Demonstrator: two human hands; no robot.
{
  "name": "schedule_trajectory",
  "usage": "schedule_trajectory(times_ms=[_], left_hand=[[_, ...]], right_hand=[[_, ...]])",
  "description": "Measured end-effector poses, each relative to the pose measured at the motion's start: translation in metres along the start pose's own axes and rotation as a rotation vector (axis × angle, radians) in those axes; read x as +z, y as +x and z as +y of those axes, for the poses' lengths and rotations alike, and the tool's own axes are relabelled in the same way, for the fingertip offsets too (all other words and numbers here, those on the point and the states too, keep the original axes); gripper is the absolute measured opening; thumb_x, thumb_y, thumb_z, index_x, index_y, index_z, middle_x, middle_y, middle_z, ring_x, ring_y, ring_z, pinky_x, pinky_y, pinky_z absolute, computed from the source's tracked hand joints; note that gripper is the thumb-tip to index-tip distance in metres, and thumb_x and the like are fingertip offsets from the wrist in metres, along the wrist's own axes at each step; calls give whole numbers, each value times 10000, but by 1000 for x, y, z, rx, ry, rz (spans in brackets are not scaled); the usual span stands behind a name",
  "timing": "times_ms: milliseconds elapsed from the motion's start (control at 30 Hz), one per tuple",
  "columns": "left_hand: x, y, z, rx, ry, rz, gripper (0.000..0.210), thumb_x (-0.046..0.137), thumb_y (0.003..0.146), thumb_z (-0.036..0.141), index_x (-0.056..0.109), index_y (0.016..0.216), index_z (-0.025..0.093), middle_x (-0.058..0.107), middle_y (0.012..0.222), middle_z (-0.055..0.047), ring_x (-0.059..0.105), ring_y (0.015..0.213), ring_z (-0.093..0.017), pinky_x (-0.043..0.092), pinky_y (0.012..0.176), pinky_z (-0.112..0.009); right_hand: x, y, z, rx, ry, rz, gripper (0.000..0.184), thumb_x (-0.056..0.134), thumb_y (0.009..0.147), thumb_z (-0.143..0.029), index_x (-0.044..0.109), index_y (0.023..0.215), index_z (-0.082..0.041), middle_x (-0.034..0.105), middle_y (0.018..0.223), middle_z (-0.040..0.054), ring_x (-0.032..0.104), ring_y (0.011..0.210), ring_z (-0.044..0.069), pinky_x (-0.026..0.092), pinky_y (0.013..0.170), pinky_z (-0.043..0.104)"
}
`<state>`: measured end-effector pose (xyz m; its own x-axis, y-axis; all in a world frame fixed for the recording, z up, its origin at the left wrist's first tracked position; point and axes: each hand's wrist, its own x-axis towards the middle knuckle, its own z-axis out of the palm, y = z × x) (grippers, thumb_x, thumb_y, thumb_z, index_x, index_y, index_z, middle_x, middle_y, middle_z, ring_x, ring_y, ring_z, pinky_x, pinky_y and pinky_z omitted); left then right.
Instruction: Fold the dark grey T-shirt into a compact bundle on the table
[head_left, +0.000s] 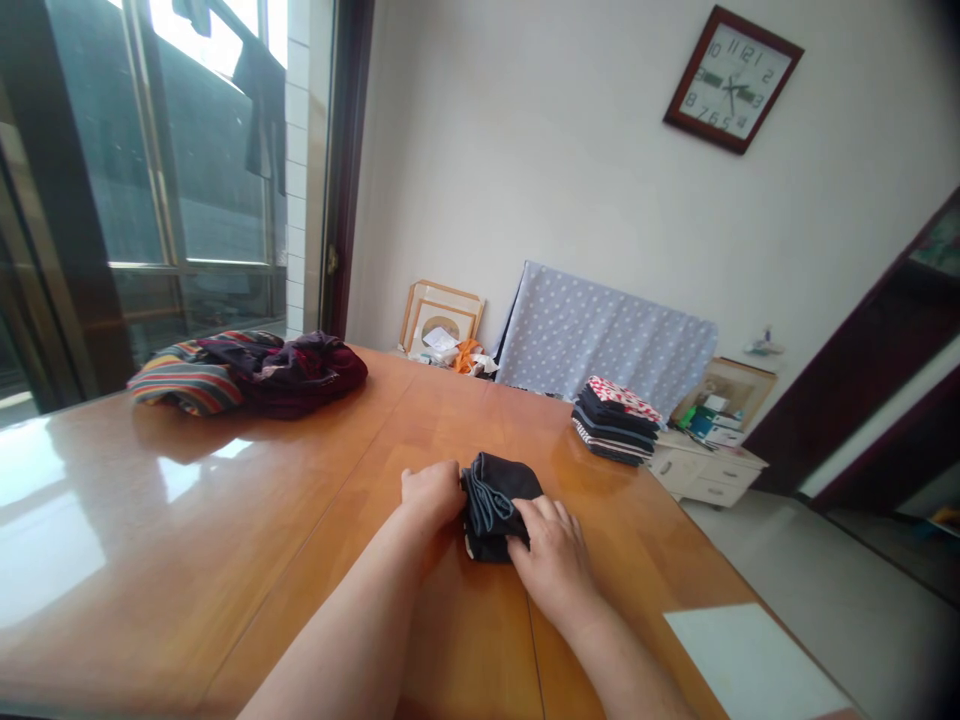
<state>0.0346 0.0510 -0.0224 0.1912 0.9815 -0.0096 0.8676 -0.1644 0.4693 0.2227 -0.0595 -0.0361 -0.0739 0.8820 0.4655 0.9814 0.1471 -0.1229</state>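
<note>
A folded dark garment [495, 500], black with a blue-grey rolled edge, lies as a thick small bundle on the wooden table [360, 560]. My left hand [435, 490] is closed against the bundle's left side, its fingertips partly hidden by the cloth and its thumb standing out to the left. From the right, my right hand [553, 545] grips the same bundle, with the thumb low at its front and the fingers bent over its right edge. A pale strip shows at the lower left corner of the bundle.
A crumpled heap of striped and dark purple clothes [255, 375] lies at the far left. Toward the right edge stands a stack of folded clothes [615, 425], red and white on top. A pale sheet [750, 660] lies near right. Behind are a dotted cloth [600, 330] and a white cabinet [705, 475].
</note>
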Motion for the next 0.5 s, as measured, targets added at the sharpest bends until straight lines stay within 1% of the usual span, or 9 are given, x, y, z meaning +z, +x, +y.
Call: schedule_trajectory(times_ms=[67,133,300,400,500], left_hand=[[0,0,0,1,0,4,151,600,764,354,617,831,220,752,942,-125,673,976,-326,358,945,-505],[0,0,-1,0,-10,6,173,638,730,359,613,828,219,750,936,-118,670,962,-323,358,942,-496],[2,5,-2,-11,-80,14,141,639,701,293,605,827,241,745,895,-68,672,913,-300,389,881,-436],[4,9,-3,-27,-150,16,130,634,700,273,609,826,255,740,841,-32,676,863,-271,415,816,-374],[5,12,-3,-47,-235,15,111,626,729,270,623,840,260,735,789,-5,677,791,-225,430,750,-313]], right_hand=[[-1,1,3,23,-25,36,374,607,817,-162,659,1170,-277,643,1052,78,543,1043,278,389,899,384],[-2,1,5,42,-39,64,393,600,802,-138,660,1165,-274,636,1040,77,538,1045,278,386,899,383],[1,-2,6,35,-8,52,374,612,795,-164,663,1149,-275,636,1020,66,547,1012,265,397,884,367],[5,-3,8,54,7,79,355,615,804,-185,664,1144,-270,638,1019,66,554,997,259,405,867,359],[9,-4,12,60,25,111,355,617,804,-183,665,1144,-272,636,1016,65,557,992,256,407,862,357]])
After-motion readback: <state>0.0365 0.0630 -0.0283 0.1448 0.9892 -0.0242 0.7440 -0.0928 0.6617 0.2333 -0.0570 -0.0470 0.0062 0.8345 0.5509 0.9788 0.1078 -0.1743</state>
